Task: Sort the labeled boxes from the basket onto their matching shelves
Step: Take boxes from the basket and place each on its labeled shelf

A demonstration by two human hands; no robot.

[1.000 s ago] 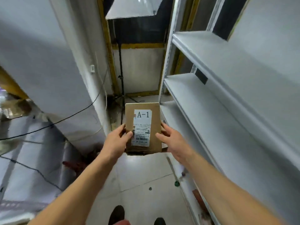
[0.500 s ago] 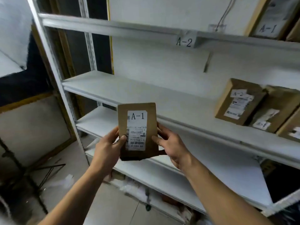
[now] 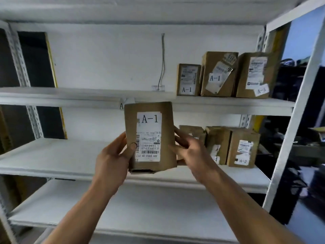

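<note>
Both hands are holding one cardboard box upright between them, at chest height in front of the shelving. The left hand is wrapping the box's left edge, its thumb pressing on the front face beside the barcode; the right hand is cupping the right edge and lower corner, fingers curled behind where they are hidden. Neither grip is loose, and neither hand is holding anything else.

The box is standing with its long axis vertical, and its white label is facing the camera and reading A-1. Judging from that label, the matching place is the upper shelf, which is lying above and to the right of the box: three boxes marked A-1 are already standing there in a row against the right upright. The open space just left of that row is sitting almost directly above the box's top edge, so the coming move looks like a lift up and slightly right, with the right hand nearer the row.

The shelf below is carrying boxes too, one reading A-2; the right hand is covering part of the leftmost one. The held box is hiding most of the tag on the upper shelf's edge, so only an "A" is showing. No basket is in view.
</note>
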